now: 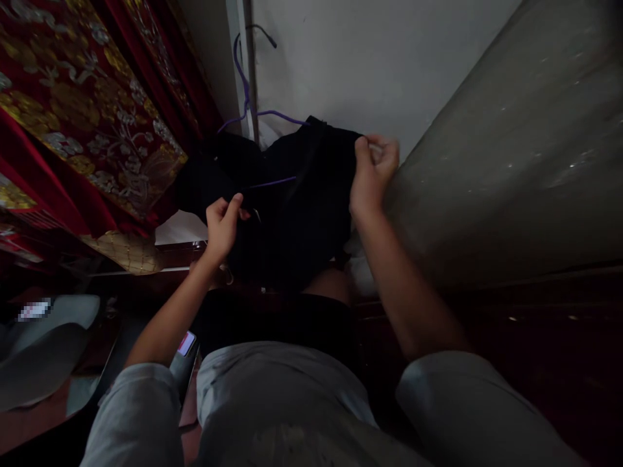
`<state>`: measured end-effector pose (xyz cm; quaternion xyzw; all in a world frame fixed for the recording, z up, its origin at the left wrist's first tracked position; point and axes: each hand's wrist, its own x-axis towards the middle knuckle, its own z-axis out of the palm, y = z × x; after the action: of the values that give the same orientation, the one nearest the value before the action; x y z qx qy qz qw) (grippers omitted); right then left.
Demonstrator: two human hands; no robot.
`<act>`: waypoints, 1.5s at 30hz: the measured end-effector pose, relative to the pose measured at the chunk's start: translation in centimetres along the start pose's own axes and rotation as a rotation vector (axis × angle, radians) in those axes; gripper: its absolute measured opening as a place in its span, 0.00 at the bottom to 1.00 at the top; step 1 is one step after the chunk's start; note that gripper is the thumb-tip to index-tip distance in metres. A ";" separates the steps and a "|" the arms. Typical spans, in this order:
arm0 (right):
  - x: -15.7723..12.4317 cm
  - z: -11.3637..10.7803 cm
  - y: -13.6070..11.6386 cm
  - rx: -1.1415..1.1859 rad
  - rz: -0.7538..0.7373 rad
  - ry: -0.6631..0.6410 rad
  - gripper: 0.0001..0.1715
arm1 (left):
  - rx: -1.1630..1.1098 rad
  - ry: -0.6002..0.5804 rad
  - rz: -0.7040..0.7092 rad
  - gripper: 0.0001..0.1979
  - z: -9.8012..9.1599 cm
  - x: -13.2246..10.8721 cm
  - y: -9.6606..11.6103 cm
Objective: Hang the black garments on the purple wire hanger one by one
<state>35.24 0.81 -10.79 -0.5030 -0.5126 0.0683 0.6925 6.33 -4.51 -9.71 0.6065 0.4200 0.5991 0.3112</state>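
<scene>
A black garment hangs on a purple wire hanger in front of me, against a white wall. My left hand is closed, pinching the garment's lower left part near the hanger's bottom bar. My right hand is closed on the garment's upper right edge. Both forearms reach up from grey sleeves.
A red curtain with gold flower patterns hangs at the left. A large grey surface slants along the right. Dark wooden furniture runs below it. A pale object lies at the lower left.
</scene>
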 end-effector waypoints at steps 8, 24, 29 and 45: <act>-13.0 4.6 -4.5 0.045 0.010 -0.364 0.14 | -0.147 0.120 -0.046 0.20 0.4 -3.1 0.0; -21.6 2.8 -4.0 0.177 0.439 -0.610 0.28 | 0.011 -0.368 -0.336 0.11 -0.3 -11.8 -8.4; -22.4 3.4 -5.1 0.289 0.539 -0.460 0.20 | 0.191 -0.192 -0.198 0.04 2.2 -12.2 -8.6; -21.7 1.4 -2.6 0.106 0.500 -0.650 0.15 | 0.197 -0.328 -0.072 0.08 2.2 -12.3 -7.6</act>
<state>22.96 -12.82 -22.81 -0.5279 -0.5625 0.4159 0.4816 8.34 -11.66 -22.29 0.7081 0.4418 0.4367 0.3357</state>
